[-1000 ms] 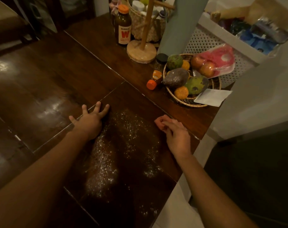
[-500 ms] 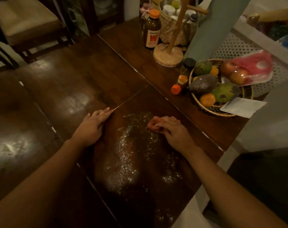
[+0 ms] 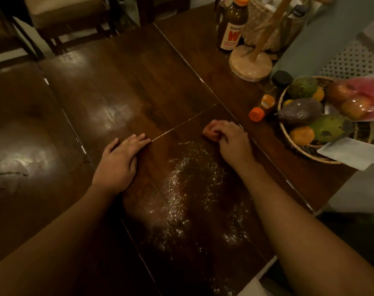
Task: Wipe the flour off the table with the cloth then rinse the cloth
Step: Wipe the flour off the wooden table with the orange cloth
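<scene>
The left hand (image 3: 117, 163) stays flat, fingers straight, on the table (image 3: 109, 97) beside the flour (image 3: 181, 189). The right hand (image 3: 230, 142), gripping the pink cloth (image 3: 209, 131), has slid to the patch's far edge. Most of the flour remains, so wiping looks barely begun.

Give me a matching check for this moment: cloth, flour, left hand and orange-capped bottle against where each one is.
Things:
1. cloth
2. flour
3. left hand
4. orange-capped bottle

Places:
A. beside the fruit basket
B. flat on the table, left of the spill
C. bunched in the right hand
D. scattered between the forearms

Pairs: 1-C, 2-D, 3-B, 4-A
</scene>
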